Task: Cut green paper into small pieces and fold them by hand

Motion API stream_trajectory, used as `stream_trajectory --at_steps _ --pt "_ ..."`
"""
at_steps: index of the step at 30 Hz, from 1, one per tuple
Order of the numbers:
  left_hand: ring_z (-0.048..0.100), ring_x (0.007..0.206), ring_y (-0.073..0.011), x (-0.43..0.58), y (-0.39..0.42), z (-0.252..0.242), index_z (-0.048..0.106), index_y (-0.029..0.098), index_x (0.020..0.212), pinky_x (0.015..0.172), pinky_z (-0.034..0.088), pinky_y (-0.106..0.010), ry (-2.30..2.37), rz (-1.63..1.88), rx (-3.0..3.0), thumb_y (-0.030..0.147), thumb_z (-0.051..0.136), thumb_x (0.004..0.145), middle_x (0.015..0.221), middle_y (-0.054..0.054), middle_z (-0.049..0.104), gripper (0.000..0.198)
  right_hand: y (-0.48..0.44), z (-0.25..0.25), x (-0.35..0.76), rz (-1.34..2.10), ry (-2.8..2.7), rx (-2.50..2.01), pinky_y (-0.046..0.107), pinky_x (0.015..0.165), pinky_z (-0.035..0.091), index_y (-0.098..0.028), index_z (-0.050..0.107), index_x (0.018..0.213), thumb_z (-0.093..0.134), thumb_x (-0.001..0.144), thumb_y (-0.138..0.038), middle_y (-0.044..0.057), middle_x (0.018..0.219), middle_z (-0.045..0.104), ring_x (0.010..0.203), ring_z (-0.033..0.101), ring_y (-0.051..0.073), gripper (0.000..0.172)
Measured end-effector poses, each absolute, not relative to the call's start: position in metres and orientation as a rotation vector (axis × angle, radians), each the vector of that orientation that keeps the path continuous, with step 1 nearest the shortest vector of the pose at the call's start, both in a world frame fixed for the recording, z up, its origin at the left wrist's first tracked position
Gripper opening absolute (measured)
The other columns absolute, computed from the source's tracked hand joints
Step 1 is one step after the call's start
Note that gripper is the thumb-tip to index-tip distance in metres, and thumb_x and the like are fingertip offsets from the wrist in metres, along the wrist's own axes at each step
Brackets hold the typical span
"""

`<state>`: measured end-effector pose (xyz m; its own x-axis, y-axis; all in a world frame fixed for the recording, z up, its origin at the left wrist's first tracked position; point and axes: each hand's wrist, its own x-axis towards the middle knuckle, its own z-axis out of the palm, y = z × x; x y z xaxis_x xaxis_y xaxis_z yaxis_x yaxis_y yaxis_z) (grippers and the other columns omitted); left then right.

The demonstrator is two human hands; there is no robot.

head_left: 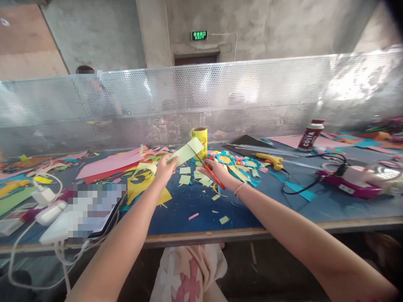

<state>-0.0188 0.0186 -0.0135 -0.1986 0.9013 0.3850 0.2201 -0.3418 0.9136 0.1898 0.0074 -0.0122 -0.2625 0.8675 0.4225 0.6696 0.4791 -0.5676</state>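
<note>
My left hand pinches a strip of pale green paper, tilted up to the right above the table. My right hand grips red-handled scissors, whose blades meet the strip near its far end. Below the two hands lie several small pale green paper squares. Just behind the strip stands a yellow cardboard tube, partly covered by it. To the right of my right hand are blue and yellow paper flowers.
Pink paper sheets and yellow paper lie left. A phone and white cables sit front left. At right are a yellow glue gun, a Costa bottle and a magenta power strip. A perforated metal screen stands behind; a person is beyond.
</note>
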Motion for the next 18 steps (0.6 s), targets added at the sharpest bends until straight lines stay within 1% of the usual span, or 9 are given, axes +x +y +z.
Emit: stream_trajectory --at_steps 3,8,11,14,18 --pt "0.042 0.042 -0.0063 -0.0192 0.0186 -0.0133 0.059 0.016 0.100 0.041 0.036 -0.021 1.342 1.577 1.520 0.043 0.060 0.070 0.065 0.000 0.055 0.040 0.0075 -0.0116 0.1904 0.391 -2.022 -1.271 0.024 0.051 0.032 -0.021 0.042 0.066 0.050 0.074 -0.057 -0.003 0.056 0.048 0.053 0.045 0.012 0.038" --pt "0.038 0.039 -0.0061 -0.0174 0.0160 -0.0143 0.060 0.016 0.089 0.041 0.033 -0.020 1.233 1.572 1.649 0.040 0.058 0.073 0.055 0.003 0.049 0.028 0.0077 -0.0116 0.1899 0.489 -2.026 -1.232 0.025 0.055 0.034 -0.021 0.039 0.067 0.045 0.076 -0.058 -0.003 0.059 0.044 0.058 0.045 0.012 0.038" --pt "0.039 0.039 -0.0068 -0.0159 0.0136 -0.0147 0.060 0.016 0.087 0.042 0.033 -0.020 1.205 1.569 1.727 0.040 0.056 0.074 0.051 0.004 0.046 0.027 0.0049 -0.0098 0.1890 0.501 -2.013 -1.193 0.025 0.056 0.035 -0.021 0.038 0.067 0.043 0.077 -0.059 -0.003 0.060 0.042 0.058 0.043 0.012 0.040" --pt "0.040 0.040 -0.0067 -0.0149 0.0124 -0.0149 0.061 0.016 0.089 0.044 0.034 -0.021 1.205 1.576 1.745 0.041 0.057 0.074 0.056 0.003 0.049 0.029 0.0016 -0.0075 0.1888 0.470 -2.002 -1.192 0.025 0.054 0.033 -0.021 0.038 0.066 0.044 0.076 -0.060 -0.003 0.058 0.042 0.057 0.042 0.012 0.041" --pt "0.040 0.041 -0.0062 -0.0140 0.0131 -0.0156 0.062 0.016 0.092 0.046 0.035 -0.021 1.209 1.583 1.726 0.042 0.059 0.073 0.059 0.002 0.053 0.032 0.0007 -0.0074 0.1895 0.474 -2.003 -1.192 0.024 0.053 0.033 -0.019 0.045 0.068 0.045 0.077 -0.059 -0.002 0.060 0.047 0.057 0.044 0.012 0.040"
